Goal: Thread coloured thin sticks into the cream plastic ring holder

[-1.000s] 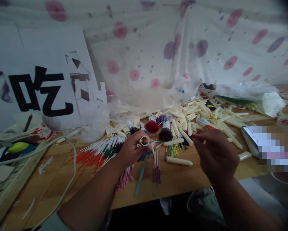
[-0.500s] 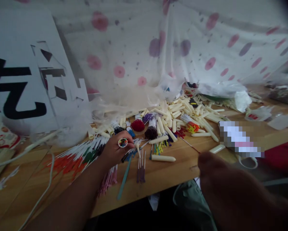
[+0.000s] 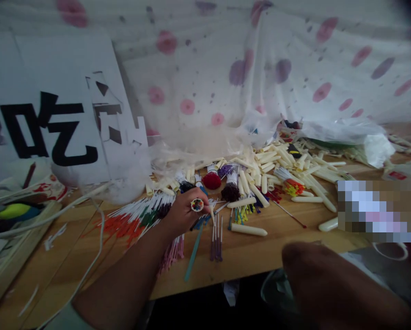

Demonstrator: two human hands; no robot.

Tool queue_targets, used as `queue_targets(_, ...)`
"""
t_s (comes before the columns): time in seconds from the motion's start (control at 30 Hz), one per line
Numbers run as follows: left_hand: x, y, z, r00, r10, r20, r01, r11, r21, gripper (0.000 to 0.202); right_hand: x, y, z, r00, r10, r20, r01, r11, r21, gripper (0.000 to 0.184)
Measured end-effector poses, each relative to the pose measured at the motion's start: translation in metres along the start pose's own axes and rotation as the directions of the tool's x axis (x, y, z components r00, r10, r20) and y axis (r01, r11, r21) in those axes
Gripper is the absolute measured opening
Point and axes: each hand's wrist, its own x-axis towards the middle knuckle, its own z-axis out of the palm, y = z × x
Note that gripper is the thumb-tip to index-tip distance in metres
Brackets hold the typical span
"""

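Note:
My left hand [image 3: 183, 213] is closed around a cream tube [image 3: 197, 205] whose open end faces me, with several coloured tips packed inside. A pale tapered tip [image 3: 212, 213] sticks out beside the fingers. Just below that hand lie purple-tipped sticks [image 3: 216, 243], pink-tipped sticks [image 3: 171, 254] and a teal strip [image 3: 193, 259]. To its left spreads a fan of white sticks with orange ends [image 3: 123, 225]. Low on the right, my right hand [image 3: 315, 270] hovers by the table's front edge, dark and blurred; its fingers cannot be made out. The nearest loose cream tube [image 3: 249, 229] lies to its upper left.
A heap of cream tubes [image 3: 270, 160] and bundled coloured sticks fills the back of the wooden table [image 3: 123, 261]. Clear plastic bags [image 3: 346, 130] lie behind. A white cable [image 3: 102, 229] runs down the left, beside a crate [image 3: 16, 261]. A white sign [image 3: 64, 59] leans at the back.
The view has swung left, so everything sits further right in the picture. My right hand is lower relative to the table. My left hand keeps its grip on the tube.

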Motion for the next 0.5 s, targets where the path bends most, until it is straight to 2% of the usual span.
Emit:
queue_targets(0.1,-0.001,0.0,0.001,1.0,0.021,-0.002,-0.021,0.999,-0.025,0.04,0.013,0.044,0.003,0.989,-0.024,-0.143,-0.005,0.979,-0.202,0.019)
queue_targets(0.13,-0.001,0.0,0.001,0.999,0.032,-0.002,-0.032,0.999,-0.037,0.038,0.014,0.06,0.006,0.985,-0.01,-0.17,-0.034,0.966,-0.257,0.019)
queue_targets(0.2,-0.001,0.0,0.001,0.999,0.042,-0.002,-0.042,0.998,-0.055,0.037,0.011,0.091,0.011,0.992,0.098,-0.084,-0.123,0.918,-0.376,0.009)
queue_targets(0.27,-0.001,0.0,0.002,0.999,0.043,0.001,-0.043,0.997,-0.061,0.037,0.004,0.114,0.013,0.974,0.226,-0.021,-0.208,0.853,-0.479,0.012)
queue_targets(0.4,-0.001,-0.002,0.002,0.998,0.057,0.01,-0.055,0.995,-0.083,0.034,-0.006,0.131,0.012,0.917,0.398,-0.004,-0.327,0.747,-0.579,0.023)
queue_targets(0.5,-0.001,-0.001,0.001,0.999,0.045,0.009,-0.044,0.998,-0.052,0.035,-0.007,0.131,0.013,0.889,0.456,0.051,-0.331,0.713,-0.618,0.029)
